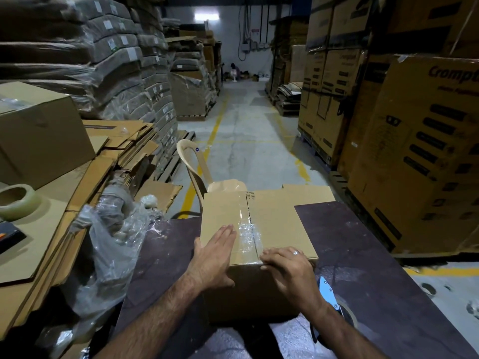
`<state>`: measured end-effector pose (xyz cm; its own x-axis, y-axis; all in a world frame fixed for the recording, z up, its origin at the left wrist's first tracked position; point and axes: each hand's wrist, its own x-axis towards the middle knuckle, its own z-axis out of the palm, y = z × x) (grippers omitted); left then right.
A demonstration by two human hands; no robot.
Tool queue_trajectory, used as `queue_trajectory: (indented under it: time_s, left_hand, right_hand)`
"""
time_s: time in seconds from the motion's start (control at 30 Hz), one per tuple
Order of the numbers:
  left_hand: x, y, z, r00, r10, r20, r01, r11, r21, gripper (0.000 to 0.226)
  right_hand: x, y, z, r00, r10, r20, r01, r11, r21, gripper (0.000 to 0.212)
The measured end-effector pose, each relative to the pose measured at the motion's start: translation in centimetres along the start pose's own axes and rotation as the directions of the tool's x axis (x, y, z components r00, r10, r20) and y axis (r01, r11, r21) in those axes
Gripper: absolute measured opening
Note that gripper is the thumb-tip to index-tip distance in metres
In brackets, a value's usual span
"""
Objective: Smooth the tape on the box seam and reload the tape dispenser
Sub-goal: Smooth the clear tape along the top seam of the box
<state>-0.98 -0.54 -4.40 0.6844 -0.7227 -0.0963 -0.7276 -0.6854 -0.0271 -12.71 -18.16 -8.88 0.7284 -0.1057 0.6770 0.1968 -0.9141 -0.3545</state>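
Both grips open: left hand [216, 251], right hand [290, 270] flat on box [274, 218]; tape dispenser [330, 297] behind right wrist.

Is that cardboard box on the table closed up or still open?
Closed. The box has its top flaps meeting flat, with clear tape running along the seam. Both hands rest flat on top.

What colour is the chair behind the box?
The chair is beige, a pale tan plastic, seen in the head view just beyond the box.
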Motion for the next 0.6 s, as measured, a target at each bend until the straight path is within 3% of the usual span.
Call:
queue_trajectory:
  time_s: [0.27, 0.47, 0.6]
  left_hand:
    - [0.1, 0.1, 0.1, 1.000, 0.005, 0.010, -0.005, 1.000, 0.004, 0.123]
    - [0.1, 0.0, 0.0, 1.000, 0.009, -0.005, -0.009, 1.000, 0.011, 0.118]
    - [0.1, -0.1, 0.0, 1.000, 0.011, -0.005, -0.011, 1.000, 0.000, 0.118]
  right_hand:
    - [-0.6, -0.5, 0.8, 0.995, 0.034, -0.089, -0.040, 0.997, -0.069, 0.018]
    - [-0.2, -2.4, 2.8, 0.977, 0.112, -0.183, -0.162, 0.944, -0.288, 0.054]
    - [-0.4, -2.1, 3.6, 0.981, 0.094, -0.169, -0.147, 0.929, -0.339, 0.056]
